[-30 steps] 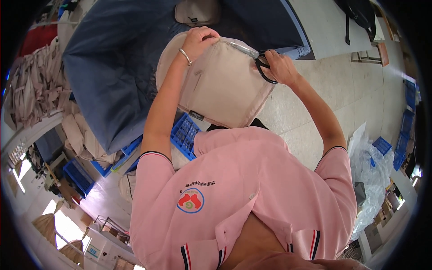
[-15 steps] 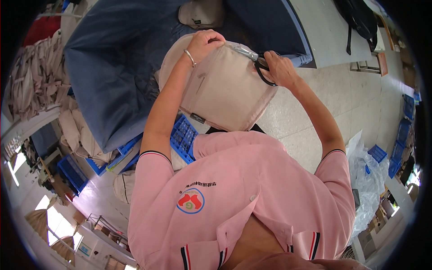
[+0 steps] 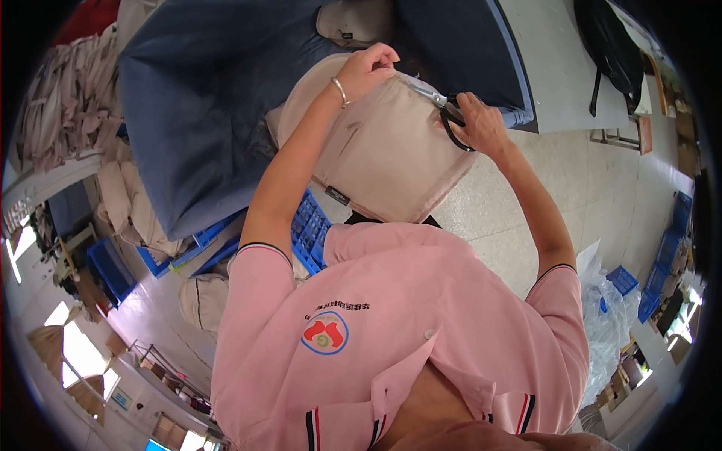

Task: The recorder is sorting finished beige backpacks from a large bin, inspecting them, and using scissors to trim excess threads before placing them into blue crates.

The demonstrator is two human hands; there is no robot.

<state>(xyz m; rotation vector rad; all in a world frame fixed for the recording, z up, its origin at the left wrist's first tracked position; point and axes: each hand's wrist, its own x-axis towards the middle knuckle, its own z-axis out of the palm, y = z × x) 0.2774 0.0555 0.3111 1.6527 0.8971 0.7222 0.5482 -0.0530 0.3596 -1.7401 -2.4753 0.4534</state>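
Note:
A beige fabric bag lies in front of me, with a small dark label on its near edge and a short slit-like line on its face. At its far edge my left hand is closed in a pinch; whatever lies between the fingertips is too small to make out. My right hand grips black-handled scissors by the loops, over the bag's right side. Their metal blades point left along the far edge, tips close to my left fingertips. I cannot tell whether the blades are parted.
A large dark blue fabric-lined bin stands beyond and left of the bag, another beige bag inside it. Blue plastic crates sit near my left elbow. Clear plastic sheeting lies at right; a black bag rests on the grey surface far right.
The whole scene has shifted slightly right in the picture. My left fingers have lifted and loosened a little at the bag's edge. My right hand still holds the scissors.

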